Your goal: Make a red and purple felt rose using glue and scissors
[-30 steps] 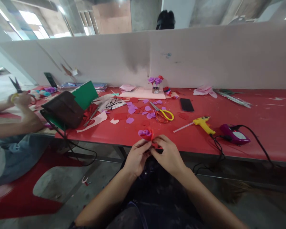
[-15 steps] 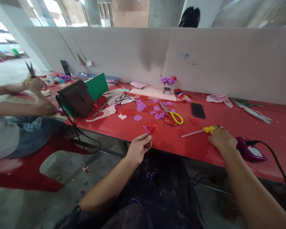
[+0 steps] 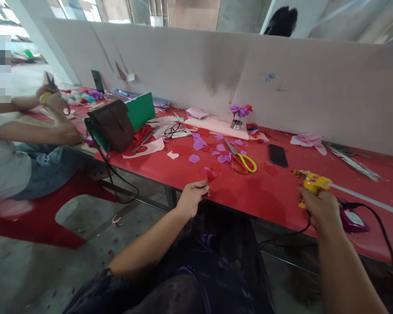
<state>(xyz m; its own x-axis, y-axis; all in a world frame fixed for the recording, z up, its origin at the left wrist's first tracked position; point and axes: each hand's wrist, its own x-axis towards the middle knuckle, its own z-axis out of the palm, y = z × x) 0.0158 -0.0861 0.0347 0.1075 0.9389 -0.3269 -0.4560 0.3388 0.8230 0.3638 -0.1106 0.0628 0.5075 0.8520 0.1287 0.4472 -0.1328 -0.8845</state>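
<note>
Near the table's front edge, my left hand (image 3: 194,197) is closed in a pinch on a small red and purple paper petal piece (image 3: 211,174). My right hand (image 3: 321,208) is wrapped round the handle of a yellow glue gun (image 3: 315,182), its nozzle towards the left and a long clear glue stick (image 3: 367,197) out of its back. A small orange light glows on the gun. Just beyond my left hand lie yellow-handled scissors (image 3: 245,162) and scattered purple paper petals (image 3: 199,144). Behind my right hand sits a magenta device (image 3: 353,220) with a black cord.
A phone (image 3: 277,155), glasses (image 3: 173,130) and a small pot of purple paper flowers (image 3: 237,124) are on the red table (image 3: 249,192). At left stands a brown bag (image 3: 113,126). Beyond it, a co-worker's hand (image 3: 54,104) holds scissors. A pale partition (image 3: 183,65) runs behind.
My right hand has lifted the glue gun and turned it, so its glue stick now points right instead of left. My left hand keeps its pinch. The view has shifted slightly.
</note>
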